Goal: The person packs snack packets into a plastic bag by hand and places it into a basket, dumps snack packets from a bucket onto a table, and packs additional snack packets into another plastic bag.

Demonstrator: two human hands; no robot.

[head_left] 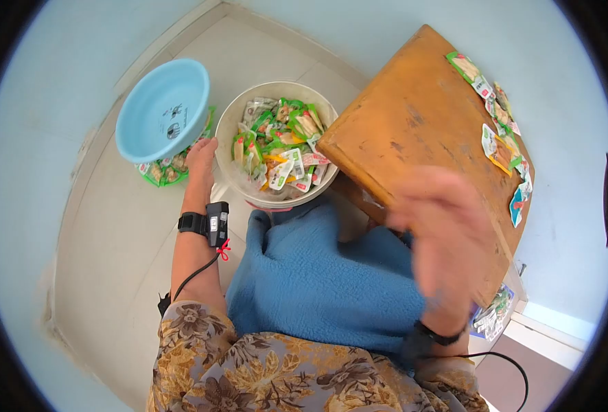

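Note:
My left hand is at the lower right rim of a light blue basin, its fingers closed at the rim and partly hidden. Under the basin, green-edged food packets stick out over the floor. Just right of my left hand stands a round white bucket with many small sealed packets inside. Smeared by motion, my right hand is over the near edge of the wooden table; its fingers are too blurred to read.
Several packets lie along the table's far right side. A blue cloth covers my lap, below the bucket. More packets are low at the right, beside the table. Pale blue walls surround the tiled floor.

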